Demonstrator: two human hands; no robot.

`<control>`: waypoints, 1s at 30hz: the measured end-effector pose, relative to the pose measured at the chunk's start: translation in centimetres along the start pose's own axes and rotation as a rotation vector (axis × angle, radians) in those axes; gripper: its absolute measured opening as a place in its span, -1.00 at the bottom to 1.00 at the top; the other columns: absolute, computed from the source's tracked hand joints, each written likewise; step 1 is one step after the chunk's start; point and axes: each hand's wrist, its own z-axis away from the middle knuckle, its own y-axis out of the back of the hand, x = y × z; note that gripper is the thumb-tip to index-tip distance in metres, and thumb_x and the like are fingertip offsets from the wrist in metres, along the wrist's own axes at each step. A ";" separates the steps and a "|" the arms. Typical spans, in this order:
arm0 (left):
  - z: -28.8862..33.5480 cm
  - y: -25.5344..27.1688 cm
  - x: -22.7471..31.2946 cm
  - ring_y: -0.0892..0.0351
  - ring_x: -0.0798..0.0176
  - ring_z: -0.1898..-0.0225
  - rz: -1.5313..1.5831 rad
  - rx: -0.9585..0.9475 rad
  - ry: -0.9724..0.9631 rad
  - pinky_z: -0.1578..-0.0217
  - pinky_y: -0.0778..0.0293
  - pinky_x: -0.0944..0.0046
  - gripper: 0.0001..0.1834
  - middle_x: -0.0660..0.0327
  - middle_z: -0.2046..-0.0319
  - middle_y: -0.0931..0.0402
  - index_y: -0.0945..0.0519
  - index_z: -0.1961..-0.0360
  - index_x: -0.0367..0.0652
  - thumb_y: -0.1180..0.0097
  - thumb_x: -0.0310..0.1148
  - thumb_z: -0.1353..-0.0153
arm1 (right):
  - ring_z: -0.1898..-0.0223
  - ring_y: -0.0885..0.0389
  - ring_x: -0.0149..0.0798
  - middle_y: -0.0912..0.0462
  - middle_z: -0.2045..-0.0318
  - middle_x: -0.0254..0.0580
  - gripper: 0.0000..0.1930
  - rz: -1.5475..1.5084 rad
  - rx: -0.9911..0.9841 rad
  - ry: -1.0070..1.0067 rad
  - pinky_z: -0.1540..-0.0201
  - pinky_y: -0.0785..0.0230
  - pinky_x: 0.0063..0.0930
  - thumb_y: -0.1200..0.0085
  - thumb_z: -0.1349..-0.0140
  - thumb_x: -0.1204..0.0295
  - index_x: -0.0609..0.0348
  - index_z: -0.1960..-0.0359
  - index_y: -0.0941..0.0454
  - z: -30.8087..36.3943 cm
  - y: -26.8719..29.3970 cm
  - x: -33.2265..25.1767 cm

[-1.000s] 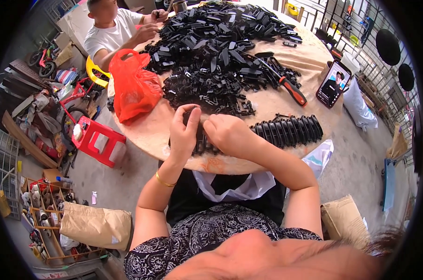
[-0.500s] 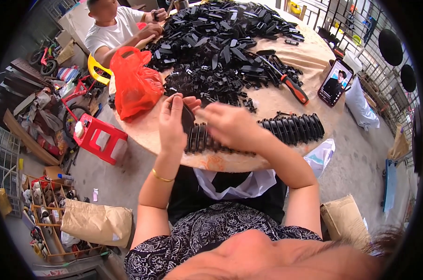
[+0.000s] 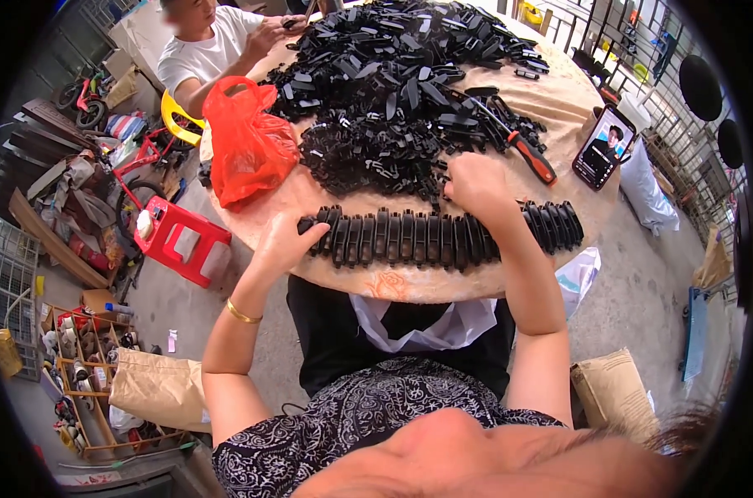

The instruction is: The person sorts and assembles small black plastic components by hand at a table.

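A long row of black plastic parts [image 3: 401,238], set side by side, lies along the near edge of the table. At its left end my left hand [image 3: 287,239] grips one more black plastic part [image 3: 312,224] between thumb and fingers. Beyond the row, my right hand [image 3: 474,187] reaches to the near right edge of a heap of small black parts [image 3: 368,158]. Its fingers are curled together; whatever they pinch is hidden. My right forearm passes over the row and covers some of it.
A red plastic bag [image 3: 248,149] sits left of the heap. On the right lie a screwdriver [image 3: 530,158] and a propped phone [image 3: 602,149]. Across the table [image 3: 551,91] a person [image 3: 215,50] handles a black part. A red stool [image 3: 181,236] stands at the left.
My hands have moved apart: the left lowered a black part to the row's left end, the right moved away to the heap. The other person's hands shifted too.
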 end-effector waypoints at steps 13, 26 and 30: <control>-1.4 -0.6 -1.2 -0.49 0.18 0.19 0.128 0.036 0.016 0.13 -0.37 0.28 -0.42 0.01 0.26 -0.49 -0.39 0.06 -0.34 -0.21 -0.48 0.22 | 0.37 -0.53 -0.10 -0.54 0.43 -0.07 -0.82 -0.593 0.391 0.437 0.29 -0.39 -0.36 0.00 0.09 0.50 0.19 0.38 -0.52 0.2 -0.1 -2.4; -0.7 0.9 -0.6 -0.37 0.50 0.44 0.445 -0.047 0.128 0.42 -0.36 0.51 -0.43 0.33 0.44 -0.41 -0.43 0.08 -0.29 -0.24 -0.55 0.25 | 0.42 -0.50 -0.11 -0.48 0.50 -0.18 -0.83 -0.652 0.427 0.610 0.37 -0.37 -0.32 -0.05 0.06 0.48 0.16 0.36 -0.51 1.2 -0.9 -4.7; 0.7 1.7 -1.2 -0.43 0.45 0.42 0.604 -0.018 0.212 0.43 -0.38 0.49 -0.42 0.31 0.45 -0.42 -0.39 0.07 -0.34 -0.26 -0.55 0.23 | 0.43 -0.50 -0.12 -0.48 0.50 -0.17 -0.82 -0.651 0.423 0.627 0.38 -0.38 -0.32 -0.05 0.05 0.46 0.17 0.35 -0.51 1.3 -0.6 -4.8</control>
